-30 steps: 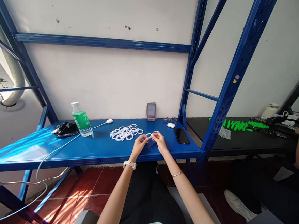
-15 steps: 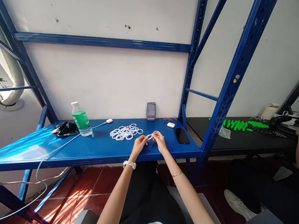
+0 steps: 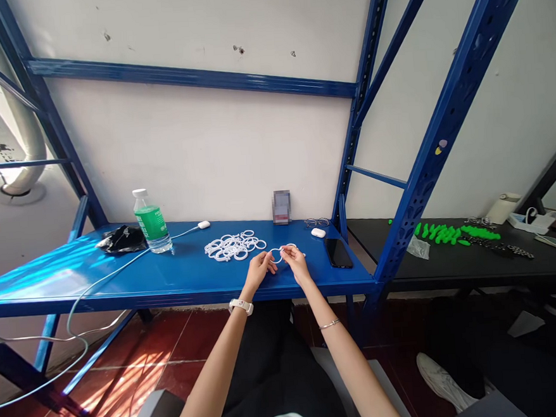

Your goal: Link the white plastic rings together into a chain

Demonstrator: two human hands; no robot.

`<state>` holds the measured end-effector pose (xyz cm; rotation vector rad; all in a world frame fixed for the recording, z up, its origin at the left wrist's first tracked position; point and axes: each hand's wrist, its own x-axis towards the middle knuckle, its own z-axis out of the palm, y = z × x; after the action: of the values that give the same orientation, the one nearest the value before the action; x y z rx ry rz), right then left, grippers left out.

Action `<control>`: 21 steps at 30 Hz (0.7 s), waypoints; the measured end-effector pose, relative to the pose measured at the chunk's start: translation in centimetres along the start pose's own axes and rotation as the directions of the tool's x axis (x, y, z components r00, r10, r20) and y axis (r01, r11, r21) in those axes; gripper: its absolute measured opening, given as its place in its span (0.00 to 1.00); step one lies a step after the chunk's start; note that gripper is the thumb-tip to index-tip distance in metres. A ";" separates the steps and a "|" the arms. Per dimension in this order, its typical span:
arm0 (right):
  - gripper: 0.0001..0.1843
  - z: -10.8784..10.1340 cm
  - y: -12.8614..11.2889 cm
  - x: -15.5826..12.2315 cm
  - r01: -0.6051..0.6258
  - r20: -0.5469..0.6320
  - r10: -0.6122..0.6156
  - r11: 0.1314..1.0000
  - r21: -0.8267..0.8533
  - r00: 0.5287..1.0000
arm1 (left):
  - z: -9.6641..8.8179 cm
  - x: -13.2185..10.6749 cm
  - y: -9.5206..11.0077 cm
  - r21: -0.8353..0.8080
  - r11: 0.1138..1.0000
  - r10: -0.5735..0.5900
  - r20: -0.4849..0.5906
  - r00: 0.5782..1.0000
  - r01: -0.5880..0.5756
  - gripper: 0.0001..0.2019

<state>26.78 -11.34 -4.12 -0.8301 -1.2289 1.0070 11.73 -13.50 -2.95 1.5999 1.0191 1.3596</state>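
My left hand and my right hand meet above the front of the blue shelf. Both pinch the same small white ring, one hand on each side of it. A heap of several white rings lies on the shelf just behind and to the left of my hands. A watch sits on my left wrist and a thin bracelet on my right.
A green-labelled water bottle, a black bag and a white charging cable lie to the left. A black phone, an earbud case and glasses lie to the right. Green parts cover the neighbouring black bench.
My hands stay in place, still working the ring. The other person's arm at the far right has pulled back almost out of view.
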 end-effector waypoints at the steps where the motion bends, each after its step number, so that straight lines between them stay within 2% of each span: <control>1: 0.22 0.0 -0.1 0.0 -0.004 0.012 0.004 1.000 0.002 1.000 | 0.0 0.0 0.0 0.000 1.000 -0.004 0.001 1.000 0.004 0.24; 8: 0.23 0.1 -0.7 -0.3 0.020 0.079 -0.021 1.000 0.022 0.997 | 0.0 0.1 -0.1 0.002 1.000 -0.006 -0.023 1.000 0.006 0.25; 16: 0.20 0.2 -0.9 -0.4 0.008 0.056 -0.010 0.999 0.046 0.998 | 0.0 -0.1 0.3 -0.010 1.000 0.003 0.007 1.000 -0.003 0.24; 21: 0.21 0.2 -1.0 -0.4 -0.002 0.055 -0.002 0.998 0.060 0.998 | 0.0 -0.4 0.4 -0.012 1.000 -0.001 0.021 1.000 0.001 0.30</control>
<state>26.76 -12.11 -3.33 -0.7596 -1.2392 1.0683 11.72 -14.04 -2.69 1.6019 0.9973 1.3431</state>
